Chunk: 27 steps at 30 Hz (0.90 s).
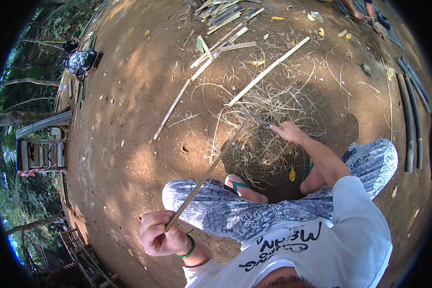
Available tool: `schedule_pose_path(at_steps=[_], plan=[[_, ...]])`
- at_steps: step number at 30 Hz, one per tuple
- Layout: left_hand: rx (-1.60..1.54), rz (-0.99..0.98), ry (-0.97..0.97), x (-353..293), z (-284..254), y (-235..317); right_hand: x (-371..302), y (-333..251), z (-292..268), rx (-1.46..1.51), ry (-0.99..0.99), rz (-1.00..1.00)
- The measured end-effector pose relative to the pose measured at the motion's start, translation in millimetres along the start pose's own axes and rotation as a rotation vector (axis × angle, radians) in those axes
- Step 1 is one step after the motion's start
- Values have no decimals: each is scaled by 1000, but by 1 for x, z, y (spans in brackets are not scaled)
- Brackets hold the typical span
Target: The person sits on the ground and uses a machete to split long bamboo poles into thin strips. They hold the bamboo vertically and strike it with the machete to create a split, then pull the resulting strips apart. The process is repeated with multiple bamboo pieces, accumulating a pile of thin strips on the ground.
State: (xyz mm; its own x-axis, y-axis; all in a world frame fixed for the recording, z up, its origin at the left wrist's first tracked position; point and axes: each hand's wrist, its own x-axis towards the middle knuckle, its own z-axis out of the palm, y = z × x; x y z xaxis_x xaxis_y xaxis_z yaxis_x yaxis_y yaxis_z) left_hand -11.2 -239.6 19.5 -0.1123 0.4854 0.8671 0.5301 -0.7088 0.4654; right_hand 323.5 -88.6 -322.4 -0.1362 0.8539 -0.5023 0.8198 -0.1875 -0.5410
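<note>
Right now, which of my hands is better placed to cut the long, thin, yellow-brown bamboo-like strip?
Probably your right hand: it holds the slim grey metal knife, whose blade is close to the far end of the strip. Your left hand pinches the near end.

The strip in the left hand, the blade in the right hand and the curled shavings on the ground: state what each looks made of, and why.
Strip: probably bamboo, perhaps wood; tan-brown, slim and straight, fairly smooth.
Blade: likely metal, from its thin grey form; the finish is too small to judge.
Shavings: likely bamboo or similar plant fibre, dry and matt, in pale, curling ribbons.
</note>
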Motion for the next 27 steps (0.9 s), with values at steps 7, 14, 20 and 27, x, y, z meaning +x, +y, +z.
schedule_pose_path(at_steps=[7,14,20,27], plan=[[109,-110,158,2,9,8,-18,-29,1,283,-50,278],[206,-190,220,10,34,22,-105,-129,20,721,246,-11],[231,-192,268,8,54,38,-230,-208,-21,835,145,-474],[289,-172,238,7,59,45,-189,-161,28,720,296,-301]])
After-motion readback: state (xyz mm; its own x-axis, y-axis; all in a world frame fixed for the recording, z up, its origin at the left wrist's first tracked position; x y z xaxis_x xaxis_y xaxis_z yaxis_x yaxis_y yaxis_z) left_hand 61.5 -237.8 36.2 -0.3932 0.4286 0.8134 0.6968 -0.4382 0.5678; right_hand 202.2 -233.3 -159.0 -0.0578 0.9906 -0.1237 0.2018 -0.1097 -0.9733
